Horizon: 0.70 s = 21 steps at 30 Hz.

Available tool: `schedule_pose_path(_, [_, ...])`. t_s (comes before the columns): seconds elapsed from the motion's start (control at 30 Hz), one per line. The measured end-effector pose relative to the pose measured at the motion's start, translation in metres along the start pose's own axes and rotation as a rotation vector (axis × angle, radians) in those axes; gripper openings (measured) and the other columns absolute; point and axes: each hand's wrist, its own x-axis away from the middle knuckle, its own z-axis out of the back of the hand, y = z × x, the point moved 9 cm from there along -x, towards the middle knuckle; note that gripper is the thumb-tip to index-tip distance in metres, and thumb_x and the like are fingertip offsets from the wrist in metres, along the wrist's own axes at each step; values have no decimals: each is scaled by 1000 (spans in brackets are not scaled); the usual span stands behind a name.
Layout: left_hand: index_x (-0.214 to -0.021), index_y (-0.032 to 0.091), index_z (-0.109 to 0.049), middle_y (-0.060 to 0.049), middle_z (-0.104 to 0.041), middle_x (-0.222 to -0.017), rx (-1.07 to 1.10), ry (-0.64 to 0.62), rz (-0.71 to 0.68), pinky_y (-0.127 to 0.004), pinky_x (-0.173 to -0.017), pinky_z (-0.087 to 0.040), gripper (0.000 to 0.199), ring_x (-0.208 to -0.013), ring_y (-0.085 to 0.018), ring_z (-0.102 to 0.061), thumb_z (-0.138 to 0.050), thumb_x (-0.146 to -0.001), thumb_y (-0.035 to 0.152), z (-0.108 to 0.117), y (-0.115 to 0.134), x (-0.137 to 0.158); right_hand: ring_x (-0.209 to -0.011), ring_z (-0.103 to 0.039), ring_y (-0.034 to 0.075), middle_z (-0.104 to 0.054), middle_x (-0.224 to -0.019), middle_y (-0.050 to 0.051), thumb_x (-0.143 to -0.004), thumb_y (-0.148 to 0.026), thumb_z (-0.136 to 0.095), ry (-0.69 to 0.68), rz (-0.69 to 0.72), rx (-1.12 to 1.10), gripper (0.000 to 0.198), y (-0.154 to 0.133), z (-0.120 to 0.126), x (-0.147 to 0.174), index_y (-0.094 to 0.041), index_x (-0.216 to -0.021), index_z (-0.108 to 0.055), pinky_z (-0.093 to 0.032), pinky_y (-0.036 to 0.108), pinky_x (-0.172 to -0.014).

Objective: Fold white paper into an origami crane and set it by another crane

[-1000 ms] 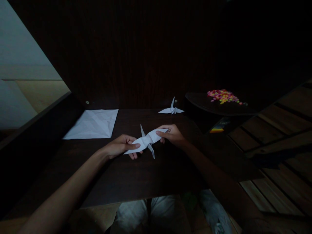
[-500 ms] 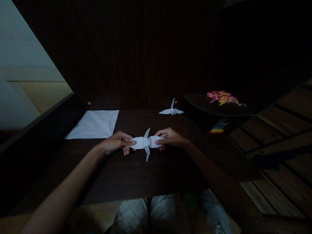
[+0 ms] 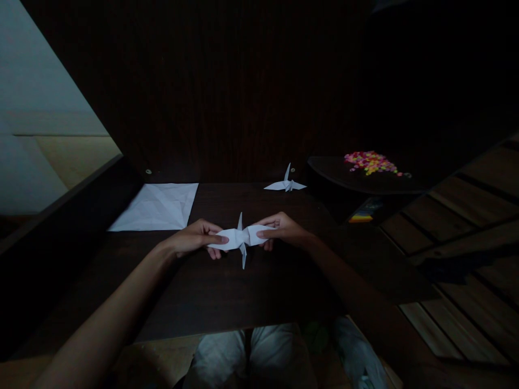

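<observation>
Crane [image 3: 243, 237] held at either end
Left hand [image 3: 192, 239] and right hand [image 3: 284, 230] pinch it over the desk [image 3: 243, 297]; 1 other crane [image 3: 288, 186] stands far right, 1 sheet [image 3: 158, 208] lies far left.

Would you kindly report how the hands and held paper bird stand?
Left hand and right hand each pinching one wing of white paper bird. Wings spread sideways. Second bird farther back, not in the way.

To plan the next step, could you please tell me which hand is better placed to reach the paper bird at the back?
The right hand, probably: it is nearer the back bird than the left hand. Both, though, grip the held bird.
</observation>
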Motion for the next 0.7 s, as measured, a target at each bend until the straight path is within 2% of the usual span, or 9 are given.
schedule_pose_path(0.1, [-77, 11, -74, -7, -72, -67, -9, -6, -4, -22, -53, -52, 29, -55, -14, -64, -77, -69, 38, -2, 0, 0, -50, -66, 16, -72, -66, 7, -61, -34, -81, 14, -12, -24, 63, 3, -2, -1, -7, -115, -65, -52, 24, -45])
schedule_pose_path(0.27, [-75, 10, -75, -8, -71, -64, -12, 3, -37, -22, -53, -53, 25, -55, -14, -64, -76, -71, 35, 2, 0, -1, -49, -65, 16, -71, -62, 8, -61, -34, -81, 59, 2, -57, 54, 0, 3, 0, -6, -105, -71, -53, 25, -45])
schedule_pose_path(0.5, [-75, 10, -76, -8, -71, -63, 15, 6, -46, -21, -53, -53, 22, -54, -13, -64, -76, -72, 32, 5, -1, -2, -48, -64, 15, -71, -62, 8, -61, -33, -81, 78, -13, -93, 53, 0, 6, 1, -6, -106, -70, -52, 25, -44])
schedule_pose_path(0.6, [-75, 10, -75, -8, -71, -63, 33, 10, -46, -21, -52, -53, 23, -54, -13, -64, -77, -72, 33, 4, -2, -2, -49, -65, 15, -71, -63, 8, -64, -33, -80, 58, -10, -83, 51, 1, 3, 0, -6, -107, -70, -52, 24, -45])
schedule_pose_path(0.7, [-74, 10, -75, -8, -71, -63, 37, -12, -28, -21, -52, -52, 25, -52, -12, -63, -77, -71, 34, 1, -3, -2, -48, -65, 15, -71, -63, 8, -65, -34, -79, 18, -25, -61, 44, 2, 0, 0, -6, -98, -72, -52, 24, -44])
